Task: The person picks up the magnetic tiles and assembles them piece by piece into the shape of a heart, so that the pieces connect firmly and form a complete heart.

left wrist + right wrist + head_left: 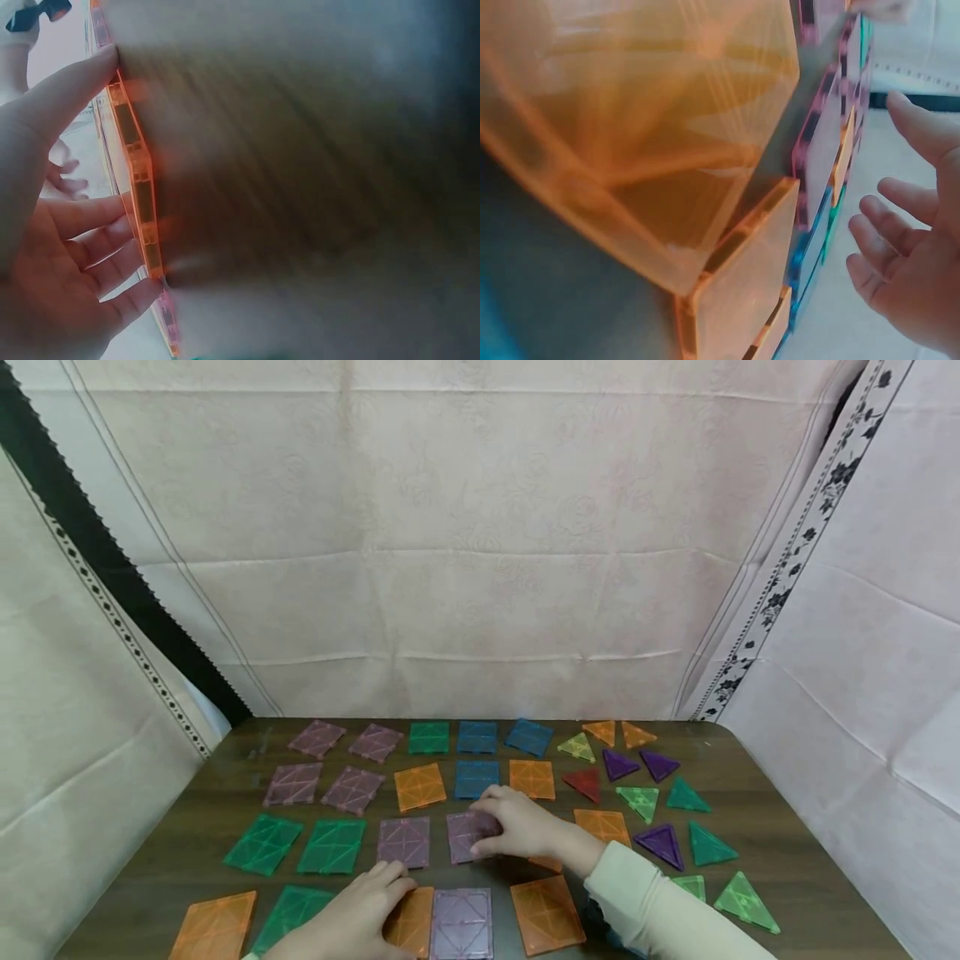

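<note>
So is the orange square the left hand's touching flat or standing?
Flat: the orange square faces up beside the light purple square.

A lilac square tile (462,924) lies on a dark wooden table (806,906). Just left of it, a person's left hand (354,908) grips an orange tile (417,923). Directly beyond it, the right hand (517,827) is at a purple tile (459,838). Green squares (331,847) lie to its left, another orange square (548,916) just to its right, and colourful triangles (746,902) farther right. Pale cloth (480,527) hangs well behind it.
</note>
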Available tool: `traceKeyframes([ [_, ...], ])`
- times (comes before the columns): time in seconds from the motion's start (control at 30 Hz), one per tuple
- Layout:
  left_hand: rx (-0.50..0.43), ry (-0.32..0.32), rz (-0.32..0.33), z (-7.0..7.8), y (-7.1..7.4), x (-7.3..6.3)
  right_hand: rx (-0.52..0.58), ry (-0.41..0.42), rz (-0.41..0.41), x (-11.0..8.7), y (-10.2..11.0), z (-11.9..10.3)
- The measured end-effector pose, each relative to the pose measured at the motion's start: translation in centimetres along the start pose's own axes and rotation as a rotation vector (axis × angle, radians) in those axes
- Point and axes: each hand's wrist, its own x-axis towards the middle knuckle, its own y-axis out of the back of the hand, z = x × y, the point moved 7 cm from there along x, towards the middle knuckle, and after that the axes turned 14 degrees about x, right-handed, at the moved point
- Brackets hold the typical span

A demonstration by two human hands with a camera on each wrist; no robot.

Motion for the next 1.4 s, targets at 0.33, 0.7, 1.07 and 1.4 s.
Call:
traceKeyframes([
  [0.33, 0.022, -0.037, 0.011, 0.9, 0.0, 0.8, -0.129, -0.100, -0.036, 1.8, -0.5, 2.2],
  [0.7, 0.018, 0.029, -0.037, 0.5, 0.0, 0.7, -0.124, -0.113, -0.069, 2.6, -1.3, 1.6],
  [1.07, 0.019, 0.044, -0.037, 0.4, -0.2, 1.1, -0.151, -0.117, -0.055, 2.0, -2.0, 0.5],
  [1.4, 0.017, 0.058, -0.040, 0.4, -0.1, 1.3, -0.176, -0.114, -0.093, 1.3, -2.4, 0.4],
])
